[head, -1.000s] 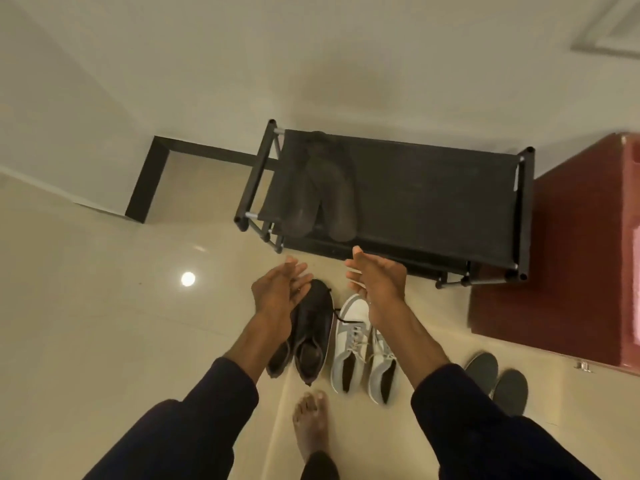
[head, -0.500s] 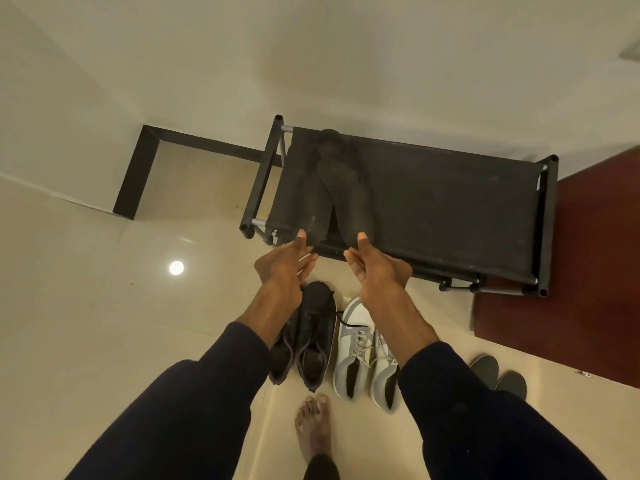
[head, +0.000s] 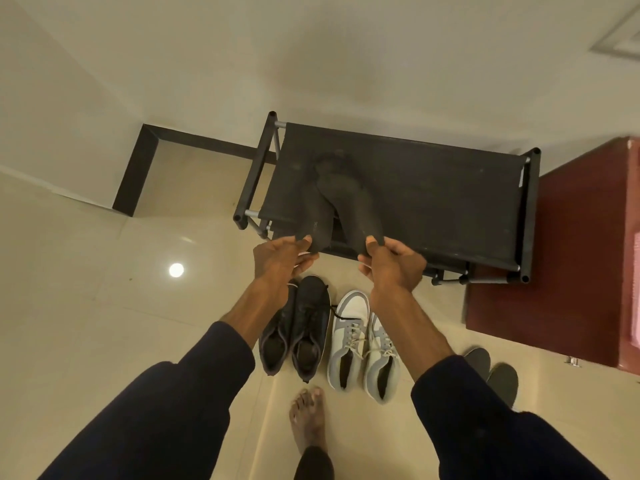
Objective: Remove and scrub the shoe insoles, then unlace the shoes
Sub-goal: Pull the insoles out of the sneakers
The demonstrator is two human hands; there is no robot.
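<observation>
Two dark insoles lie on top of a black shoe rack (head: pixel 450 195), their heels hanging over its front edge. My left hand (head: pixel 280 259) pinches the heel of the left insole (head: pixel 317 216). The heel of the right insole (head: pixel 356 206) is pinched by my right hand (head: pixel 393 263). The far ends of the insoles cross each other. On the floor below stand a pair of black laced shoes (head: pixel 298 327) and a pair of grey-and-white laced sneakers (head: pixel 363 344).
A dark red cabinet (head: pixel 561 258) stands right of the rack. Two grey insoles (head: pixel 491 370) lie on the floor by my right sleeve. My bare foot (head: pixel 308 417) stands on the tiled floor behind the shoes. A black frame (head: pixel 138 168) lines the wall at left.
Both hands reached forward from above the shoes to the rack's front edge and took hold of the insole heels, which now stick out past the edge.
</observation>
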